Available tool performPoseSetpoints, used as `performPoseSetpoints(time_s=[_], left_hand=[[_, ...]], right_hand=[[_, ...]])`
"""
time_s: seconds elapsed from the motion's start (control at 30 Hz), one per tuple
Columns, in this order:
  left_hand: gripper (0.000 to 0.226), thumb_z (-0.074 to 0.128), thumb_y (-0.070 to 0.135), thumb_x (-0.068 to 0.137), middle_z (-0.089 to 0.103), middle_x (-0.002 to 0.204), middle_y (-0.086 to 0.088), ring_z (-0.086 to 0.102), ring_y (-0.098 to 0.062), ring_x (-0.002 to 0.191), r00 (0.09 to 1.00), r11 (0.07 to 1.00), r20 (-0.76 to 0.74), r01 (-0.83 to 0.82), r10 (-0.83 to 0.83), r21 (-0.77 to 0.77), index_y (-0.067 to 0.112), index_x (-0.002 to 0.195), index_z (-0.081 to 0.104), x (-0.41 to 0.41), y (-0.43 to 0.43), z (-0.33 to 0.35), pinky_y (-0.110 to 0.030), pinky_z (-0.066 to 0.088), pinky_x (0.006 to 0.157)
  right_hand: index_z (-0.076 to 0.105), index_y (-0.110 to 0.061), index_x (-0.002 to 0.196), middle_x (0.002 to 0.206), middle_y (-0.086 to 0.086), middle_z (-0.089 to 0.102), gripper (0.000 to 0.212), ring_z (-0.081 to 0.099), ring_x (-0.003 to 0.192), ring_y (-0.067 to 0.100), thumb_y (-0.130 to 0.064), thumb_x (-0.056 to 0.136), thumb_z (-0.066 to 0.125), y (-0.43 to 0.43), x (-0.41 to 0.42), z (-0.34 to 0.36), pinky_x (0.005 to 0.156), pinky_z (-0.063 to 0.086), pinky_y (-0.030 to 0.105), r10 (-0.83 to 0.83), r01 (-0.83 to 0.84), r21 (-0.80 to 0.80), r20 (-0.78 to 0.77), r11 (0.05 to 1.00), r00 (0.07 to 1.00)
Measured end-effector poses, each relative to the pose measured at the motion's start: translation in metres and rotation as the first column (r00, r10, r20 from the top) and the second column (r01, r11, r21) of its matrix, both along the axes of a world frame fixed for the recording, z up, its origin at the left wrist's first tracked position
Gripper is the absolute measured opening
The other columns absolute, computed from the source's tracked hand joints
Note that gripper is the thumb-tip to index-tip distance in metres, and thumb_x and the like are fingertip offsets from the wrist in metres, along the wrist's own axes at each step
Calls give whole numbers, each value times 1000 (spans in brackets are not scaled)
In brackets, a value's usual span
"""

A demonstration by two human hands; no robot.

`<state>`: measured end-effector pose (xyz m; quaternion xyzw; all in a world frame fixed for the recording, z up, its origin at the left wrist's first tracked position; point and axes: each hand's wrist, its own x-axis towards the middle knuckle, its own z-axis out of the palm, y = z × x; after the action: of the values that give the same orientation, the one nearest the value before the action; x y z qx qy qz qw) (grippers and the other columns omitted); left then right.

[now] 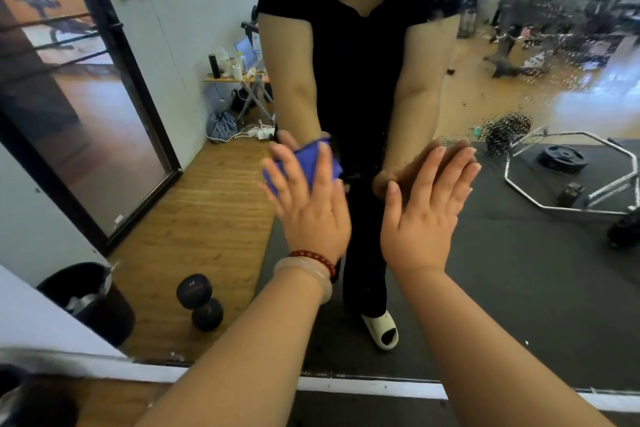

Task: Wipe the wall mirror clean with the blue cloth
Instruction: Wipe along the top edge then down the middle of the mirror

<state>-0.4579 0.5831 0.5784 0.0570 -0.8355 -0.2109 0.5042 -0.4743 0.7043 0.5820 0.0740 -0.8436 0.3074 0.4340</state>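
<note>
The wall mirror (519, 270) fills most of the view and reflects me and the room. My left hand (308, 204) lies flat with spread fingers, pressing the blue cloth (304, 163) against the glass at centre. My right hand (429, 208) is beside it to the right, fingers straight, palm toward the mirror and touching or nearly touching it, holding nothing. Water droplets or spray specks (512, 132) cover the upper right of the glass.
The mirror's white bottom edge (363, 386) runs along the floor. Reflected in the glass are a dumbbell (201, 302), a black bin (90, 302), a dark-framed door (114, 87), a small cluttered table (239, 76) and a hex bar with weight plates (568, 170).
</note>
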Motion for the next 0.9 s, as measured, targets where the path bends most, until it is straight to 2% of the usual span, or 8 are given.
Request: performPoseSetpoints(time_s=[0.13,0.33,0.4,0.5,0.6,0.7,0.77,0.9], left_hand=[[55,36,28,99,7,154,-33,-7,-46,142,988,972,-47,-138,149,190,20,150,16,-6,-9,13,-52,-11,115],[73,39,35,96,-25,159,-1,-21,-27,146,999,870,46,29,-7,-493,40,152,-8,-2,12,-21,-52,-9,117],[70,37,37,98,-27,158,-1,-22,-27,146,999,907,36,15,1,-420,41,151,-9,-1,2,-18,-51,-10,117],[63,33,37,101,-11,158,-22,-16,-37,145,997,997,-37,-64,62,-52,34,154,0,-2,-13,-1,-47,-13,116],[58,38,29,98,9,154,-35,-3,-49,142,989,968,-51,-122,136,221,19,150,15,-4,-7,12,-52,-9,116],[61,37,31,96,0,158,-24,-20,-39,144,997,974,69,-25,41,-224,28,151,12,1,14,-7,-58,-6,115],[64,39,33,91,-12,161,-10,-25,-29,144,988,835,152,95,-13,-542,36,150,15,5,17,-25,-53,-11,116],[61,38,34,95,-17,160,-10,-24,-28,145,994,896,108,41,8,-443,35,151,15,6,-9,-16,-46,-15,116]], right_hand=[[4,-12,153,158,26,5,68,-3,145,37,-39,100,36,5,-1,-3,119,-3,44,-22,22,64,-1,998,1000],[8,-10,152,157,29,11,67,1,144,38,-38,99,37,7,-2,-3,117,6,47,-25,28,80,-30,996,999],[10,-10,152,157,28,13,66,2,144,38,-38,99,37,11,-2,-4,119,-3,39,-30,35,105,-44,994,999],[12,-9,152,157,28,14,63,3,144,39,-36,100,36,17,-2,-4,118,-10,32,-46,54,160,-58,986,997],[15,-9,152,157,28,15,61,4,144,39,-33,100,35,20,0,-5,119,-8,33,-51,63,181,-68,981,996],[16,-9,152,157,27,15,60,3,144,38,-31,100,36,16,1,-3,119,-6,34,-37,47,144,-74,988,997],[17,-10,152,157,26,14,58,2,145,36,-29,100,36,16,2,-2,118,-7,32,-17,24,115,-64,993,998],[20,-10,153,158,24,16,56,6,145,37,-27,102,34,29,3,-3,120,-4,32,-12,26,197,-74,980,997]])
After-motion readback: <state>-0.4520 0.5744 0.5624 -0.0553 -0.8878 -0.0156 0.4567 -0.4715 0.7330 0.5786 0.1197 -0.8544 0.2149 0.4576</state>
